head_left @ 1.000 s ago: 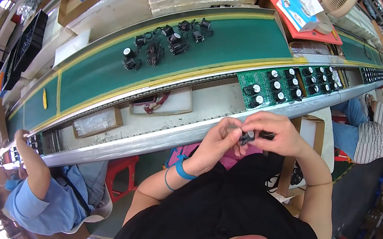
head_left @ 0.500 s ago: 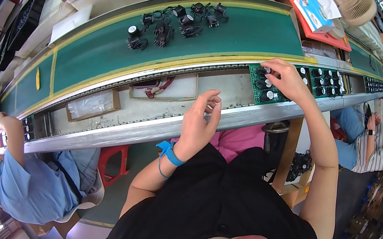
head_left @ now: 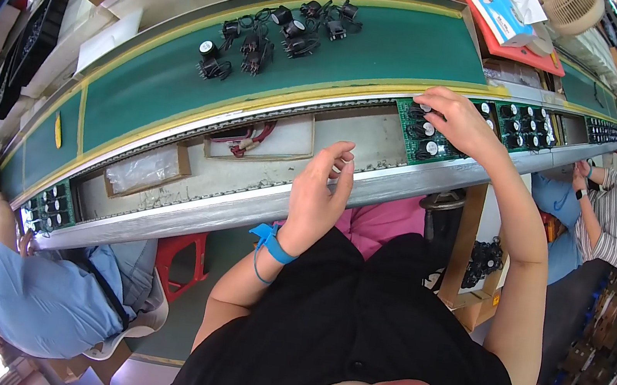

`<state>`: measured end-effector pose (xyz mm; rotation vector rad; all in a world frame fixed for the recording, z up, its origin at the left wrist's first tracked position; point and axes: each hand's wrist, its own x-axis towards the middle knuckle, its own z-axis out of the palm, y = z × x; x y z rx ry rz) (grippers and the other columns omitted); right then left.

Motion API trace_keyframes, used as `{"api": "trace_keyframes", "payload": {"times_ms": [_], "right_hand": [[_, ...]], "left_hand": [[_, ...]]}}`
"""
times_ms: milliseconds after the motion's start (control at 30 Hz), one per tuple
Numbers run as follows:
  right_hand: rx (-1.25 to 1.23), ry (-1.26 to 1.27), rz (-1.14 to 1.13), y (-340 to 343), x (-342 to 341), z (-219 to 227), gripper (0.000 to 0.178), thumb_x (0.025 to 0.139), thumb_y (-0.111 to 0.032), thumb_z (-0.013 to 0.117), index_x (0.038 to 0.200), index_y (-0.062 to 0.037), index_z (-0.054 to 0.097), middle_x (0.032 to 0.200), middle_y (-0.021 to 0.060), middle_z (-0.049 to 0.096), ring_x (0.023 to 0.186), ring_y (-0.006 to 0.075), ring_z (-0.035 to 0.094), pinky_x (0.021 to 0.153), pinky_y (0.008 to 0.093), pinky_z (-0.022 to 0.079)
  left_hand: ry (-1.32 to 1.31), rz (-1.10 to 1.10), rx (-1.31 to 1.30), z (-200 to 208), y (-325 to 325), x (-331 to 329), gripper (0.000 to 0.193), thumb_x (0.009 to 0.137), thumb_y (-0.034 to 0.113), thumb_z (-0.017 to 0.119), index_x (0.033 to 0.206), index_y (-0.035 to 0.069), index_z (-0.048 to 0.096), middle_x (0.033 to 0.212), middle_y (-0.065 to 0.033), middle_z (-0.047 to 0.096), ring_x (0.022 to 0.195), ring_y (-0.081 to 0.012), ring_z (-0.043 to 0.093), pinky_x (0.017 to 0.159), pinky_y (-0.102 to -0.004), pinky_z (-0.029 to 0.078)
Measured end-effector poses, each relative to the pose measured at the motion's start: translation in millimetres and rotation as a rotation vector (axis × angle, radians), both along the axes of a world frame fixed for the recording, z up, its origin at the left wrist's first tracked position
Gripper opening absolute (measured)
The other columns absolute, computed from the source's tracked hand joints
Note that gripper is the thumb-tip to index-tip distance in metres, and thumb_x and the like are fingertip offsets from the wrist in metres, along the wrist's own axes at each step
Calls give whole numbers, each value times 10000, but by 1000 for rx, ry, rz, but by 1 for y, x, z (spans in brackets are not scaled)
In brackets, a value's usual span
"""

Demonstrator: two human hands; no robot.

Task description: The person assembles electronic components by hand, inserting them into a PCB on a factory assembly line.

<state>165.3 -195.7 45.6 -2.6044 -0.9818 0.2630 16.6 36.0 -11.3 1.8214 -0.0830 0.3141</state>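
Observation:
My right hand (head_left: 461,125) reaches over the left end of a green circuit board (head_left: 413,147) on the rail line. Its thumb and fingertips close around a black component (head_left: 419,112) at the board's far left corner. White-topped round black components (head_left: 428,147) stand nearer on the same board, and the hand covers part of it. Left of that board, my left hand (head_left: 319,194) hovers above the rail's near edge. Its fingers are loosely curled, the thumb stands apart, and nothing shows in it. A blue band (head_left: 279,249) circles the left wrist.
Loose black wired components (head_left: 255,51) lie on the green bench strip (head_left: 157,102) beyond the rails. More filled boards (head_left: 523,127) sit rightward; another board (head_left: 53,207) is far left. Co-workers sit at left (head_left: 61,292) and right (head_left: 612,221). A tissue box (head_left: 503,14) stands at the back.
The board under my right hand has shifted slightly left, and the hand with it. A board has come into fuller view by the left co-worker. My left hand is nearly still.

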Motion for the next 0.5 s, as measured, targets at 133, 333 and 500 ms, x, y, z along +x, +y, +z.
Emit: {"api": "trace_keyframes", "payload": {"times_ms": [133,333,500], "right_hand": [[-10,-9,-2,0,0,-3,311,821,-31,618,1130,10,616,1089,137,605,972,321,606,855,389,484],[-53,-36,42,-3,2,3,299,818,-25,616,1114,12,628,1072,137,620,990,322,606,877,390,485],[-164,-28,118,3,17,5,277,831,-29,598,1102,10,637,1042,165,647,986,348,608,866,409,483]], "left_hand": [[-6,5,19,0,-1,-2,292,874,22,592,1162,49,549,940,-112,638,739,-227,625,649,-318,513],[-28,6,25,-2,-6,2,285,874,19,590,1155,49,554,938,-111,636,745,-228,627,648,-320,513],[-11,17,18,1,-3,5,282,865,11,594,1142,50,560,924,-114,631,747,-241,627,651,-327,513]]}}
